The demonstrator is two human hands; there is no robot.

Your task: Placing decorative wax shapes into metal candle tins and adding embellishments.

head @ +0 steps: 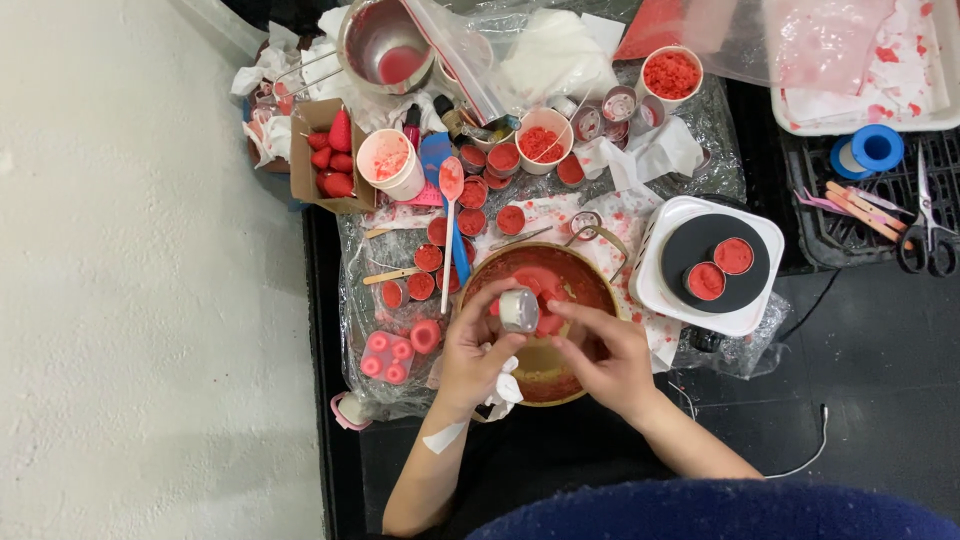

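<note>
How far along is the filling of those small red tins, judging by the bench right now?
Looks done: a cluster of filled red tins sits on the foil, and two more rest on the hot plate. In hand: the left hand holds a small metal tin over the bowl of red wax, with the right hand at it. Left: red wax remains in the bowl, and empty tins wait near the paper cups.

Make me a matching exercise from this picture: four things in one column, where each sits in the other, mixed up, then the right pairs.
Things:
1. small metal cup
2. scissors
3. red strawberry shapes
4. two red-filled tins

Places:
A. in a cardboard box
B. on the black top of the white hot plate
C. far right, on a black tray
D. in the left hand, above the bowl

Pairs: 1-D, 2-C, 3-A, 4-B
</note>
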